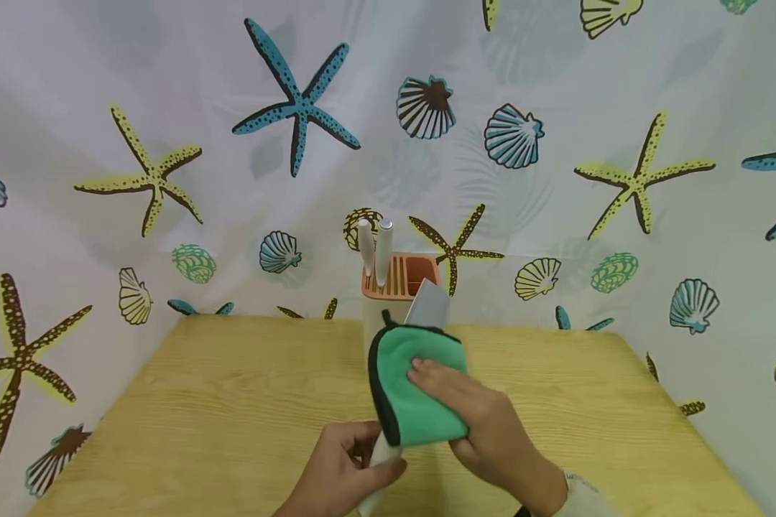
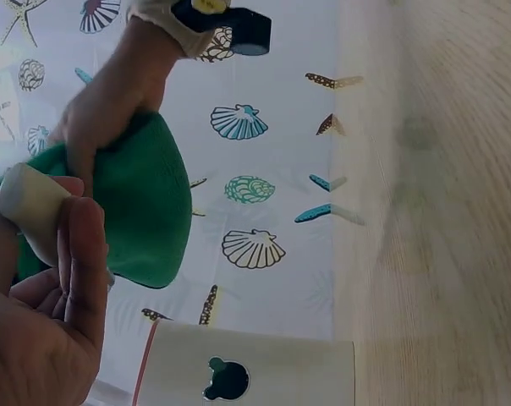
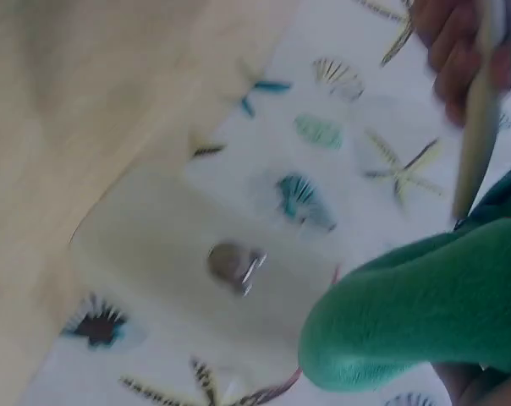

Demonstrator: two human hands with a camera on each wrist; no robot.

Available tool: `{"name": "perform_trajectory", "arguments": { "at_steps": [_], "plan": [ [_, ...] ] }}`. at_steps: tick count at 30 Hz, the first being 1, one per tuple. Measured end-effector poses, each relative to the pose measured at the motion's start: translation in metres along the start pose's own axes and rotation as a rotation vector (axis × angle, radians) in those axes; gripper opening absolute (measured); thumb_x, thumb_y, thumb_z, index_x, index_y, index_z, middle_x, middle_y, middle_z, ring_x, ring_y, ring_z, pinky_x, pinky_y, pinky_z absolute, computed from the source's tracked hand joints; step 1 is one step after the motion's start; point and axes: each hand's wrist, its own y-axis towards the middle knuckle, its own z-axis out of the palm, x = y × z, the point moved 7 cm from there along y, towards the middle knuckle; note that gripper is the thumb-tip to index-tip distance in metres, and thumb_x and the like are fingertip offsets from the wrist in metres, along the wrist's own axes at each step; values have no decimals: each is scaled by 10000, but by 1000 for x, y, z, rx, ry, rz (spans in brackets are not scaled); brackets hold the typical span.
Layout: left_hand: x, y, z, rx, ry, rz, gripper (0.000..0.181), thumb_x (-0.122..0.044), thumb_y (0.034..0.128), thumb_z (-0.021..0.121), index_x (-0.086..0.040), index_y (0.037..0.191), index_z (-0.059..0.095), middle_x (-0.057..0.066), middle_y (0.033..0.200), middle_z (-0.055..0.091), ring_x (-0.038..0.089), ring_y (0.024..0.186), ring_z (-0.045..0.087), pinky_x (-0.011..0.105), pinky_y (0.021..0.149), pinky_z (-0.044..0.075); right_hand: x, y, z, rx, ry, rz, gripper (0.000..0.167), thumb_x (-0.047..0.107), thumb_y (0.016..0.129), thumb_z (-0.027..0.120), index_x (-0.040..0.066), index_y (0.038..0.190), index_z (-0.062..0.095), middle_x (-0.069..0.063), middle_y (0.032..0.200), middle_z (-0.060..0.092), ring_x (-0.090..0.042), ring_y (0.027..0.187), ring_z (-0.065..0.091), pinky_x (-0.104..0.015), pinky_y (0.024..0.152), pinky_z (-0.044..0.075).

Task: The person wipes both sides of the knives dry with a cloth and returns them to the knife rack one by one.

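Note:
My left hand grips the pale handle of a kitchen knife, low at the middle of the head view. The knife's broad blade points up and away, its tip end showing above a green cloth with black edging. The cloth covers the rest of the blade. My right hand holds the cloth against the blade, fingers on its upper face and thumb side hidden. In the left wrist view the knife handle sits in the curled left fingers. The cloth hangs folded in the right wrist view.
Behind the cloth stands a cream knife block with an orange slotted top. Two white-handled utensils stand in its slots. The wooden table runs back to a curtain printed with starfish and shells.

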Motion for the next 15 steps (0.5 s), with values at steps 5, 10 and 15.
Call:
{"name": "perform_trajectory", "arguments": {
  "at_steps": [5,10,15],
  "plan": [
    [9,-2,8,44,-75,-123,355,-175,867,766,12,1165,718,170,893,745,36,610,599,189,586,519,-76,2,-9,2,-50,241,681,-150,747,543,139,1359,627,-113,1331,670,-346,1179,664,-519,892,575],
    [6,-1,3,41,-50,-133,406,-205,893,746,34,1213,673,192,1025,746,65,700,665,201,644,560,-149,-17,-19,88,-84,481,511,-93,875,484,51,1347,615,-225,1280,668,-447,1044,680,-575,805,557],
    [-4,0,-1,85,-46,-114,524,-244,886,766,9,1309,586,152,1063,726,99,813,689,232,674,578,-181,-51,-4,325,-264,509,511,-40,858,606,59,1360,599,-242,1253,672,-434,962,688,-498,653,543]
  ]
}}
